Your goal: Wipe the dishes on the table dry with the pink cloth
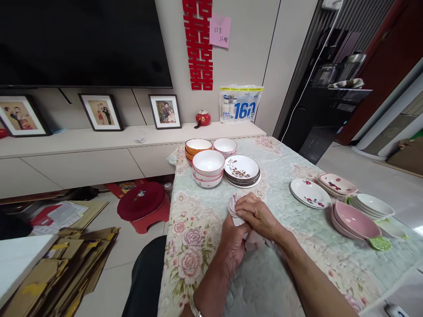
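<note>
Above the front part of the table, my two hands meet around a pale pink cloth [254, 241]. My left hand [232, 240] is closed from below on a small white piece, mostly hidden by the cloth and fingers, so its kind cannot be made out. From above, my right hand [257, 214] presses the cloth against it with bent fingers. Just beyond the hands stand a stack of white bowls with red rims [209, 169] and a stack of plates with brown flowers [242, 168].
Orange bowls [198, 145] and another white bowl stack [225, 145] stand behind. To the right lie flowered plates [309, 193], pink dishes [357, 220], small white bowls [373, 204] and strawberry-patterned dishes [337, 184]. A red stool [142, 202] and flattened cardboard [71, 268] are at left.
</note>
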A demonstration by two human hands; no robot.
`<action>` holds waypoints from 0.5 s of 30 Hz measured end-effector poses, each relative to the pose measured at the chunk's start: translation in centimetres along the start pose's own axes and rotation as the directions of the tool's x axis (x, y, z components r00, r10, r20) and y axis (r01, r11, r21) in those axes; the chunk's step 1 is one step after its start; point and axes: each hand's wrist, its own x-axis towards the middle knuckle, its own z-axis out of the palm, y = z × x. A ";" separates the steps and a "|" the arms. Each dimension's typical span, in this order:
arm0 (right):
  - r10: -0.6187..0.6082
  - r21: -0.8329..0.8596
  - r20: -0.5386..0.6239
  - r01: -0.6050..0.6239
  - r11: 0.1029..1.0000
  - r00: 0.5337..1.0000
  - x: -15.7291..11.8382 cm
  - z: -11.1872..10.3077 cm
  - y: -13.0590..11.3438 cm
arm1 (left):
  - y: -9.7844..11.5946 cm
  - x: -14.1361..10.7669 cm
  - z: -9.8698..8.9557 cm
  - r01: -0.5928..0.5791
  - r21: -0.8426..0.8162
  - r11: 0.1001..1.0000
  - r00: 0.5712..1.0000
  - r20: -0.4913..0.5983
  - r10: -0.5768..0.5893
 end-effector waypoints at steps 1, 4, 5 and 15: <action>0.025 0.005 -0.011 -0.025 1.000 1.000 0.0 0.0 0.2 | 0.1 -0.1 0.1 0.008 0.016 1.000 1.000 -0.001 -0.008; 0.218 -0.009 -0.142 -0.222 0.975 0.965 -0.3 -0.2 1.7 | 0.1 0.0 0.0 0.037 0.080 0.996 0.999 -0.037 -0.035; 0.292 -0.012 -0.186 -0.299 0.954 0.938 -0.5 -0.3 2.3 | 0.1 0.0 -0.1 0.046 0.095 0.994 0.998 -0.044 -0.043; 0.022 -0.003 0.006 -0.022 1.000 1.000 0.0 0.1 -0.7 | -0.2 0.1 -0.3 0.005 0.081 0.997 0.999 0.045 -0.009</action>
